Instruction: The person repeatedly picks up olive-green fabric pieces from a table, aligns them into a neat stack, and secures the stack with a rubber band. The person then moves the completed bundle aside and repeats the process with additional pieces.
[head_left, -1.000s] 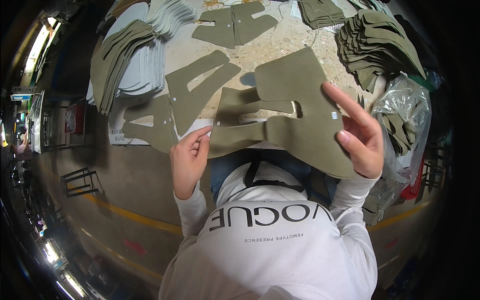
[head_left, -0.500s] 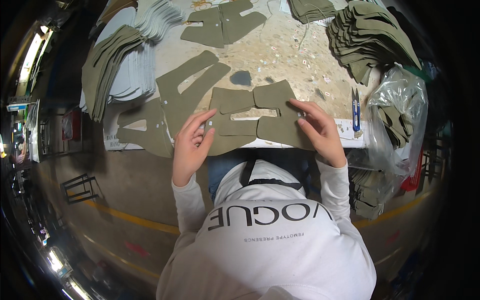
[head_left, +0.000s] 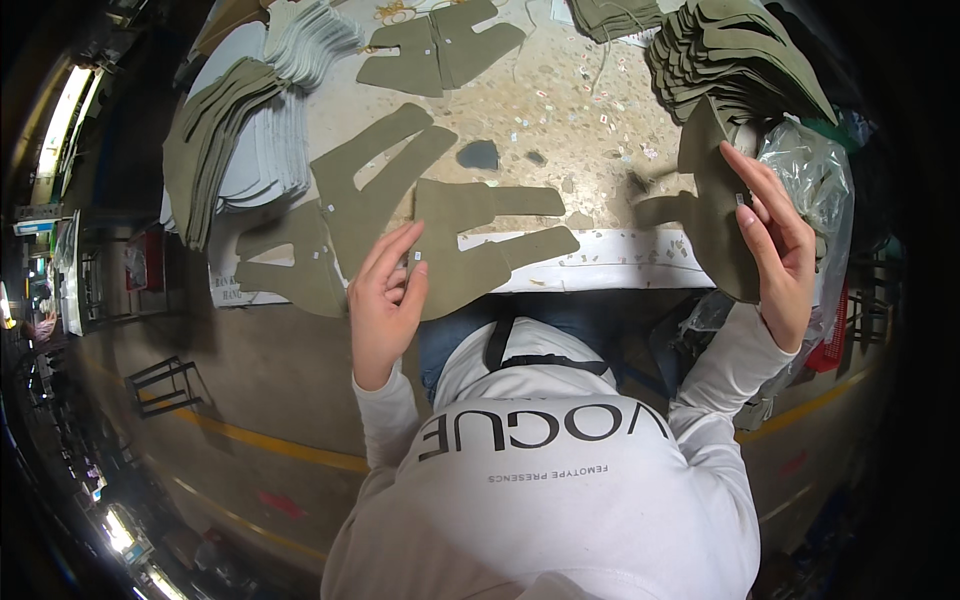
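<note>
Since half a second earlier, the right hand (head_left: 775,240) had swung out to the right, its grip clenched on an olive fabric piece (head_left: 715,215) lifted beside the plastic bag (head_left: 810,180), while the left hand (head_left: 385,300) lay released, fingers flat on another fabric cutout (head_left: 480,240) at the counter (head_left: 560,110) edge.

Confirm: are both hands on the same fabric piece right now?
No. The left hand rests on a flat olive piece on the table; the right hand lifts another piece.
</note>
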